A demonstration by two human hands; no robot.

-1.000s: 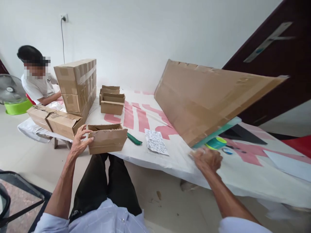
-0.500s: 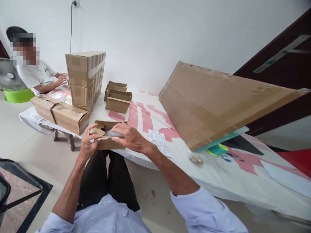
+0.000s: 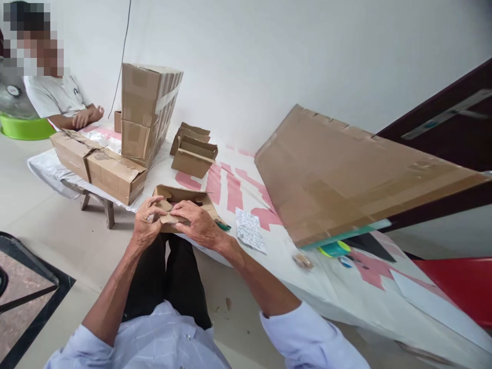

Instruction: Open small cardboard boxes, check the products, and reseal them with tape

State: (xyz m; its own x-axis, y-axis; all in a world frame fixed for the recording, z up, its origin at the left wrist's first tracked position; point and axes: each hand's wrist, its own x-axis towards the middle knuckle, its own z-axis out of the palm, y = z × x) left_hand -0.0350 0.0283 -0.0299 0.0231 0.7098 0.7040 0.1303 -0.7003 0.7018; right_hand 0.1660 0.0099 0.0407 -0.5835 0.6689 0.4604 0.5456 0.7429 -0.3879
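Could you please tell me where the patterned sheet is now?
In the head view, the patterned sheet lies mid-picture on the table, to the right of the right hand and left of the large cardboard.

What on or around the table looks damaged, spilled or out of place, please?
Small brown scraps lie on the floor near the front of the table, which looks untidy. The long carton at the left seems worn, because its top is ragged and crumpled near the middle. I see no spill.
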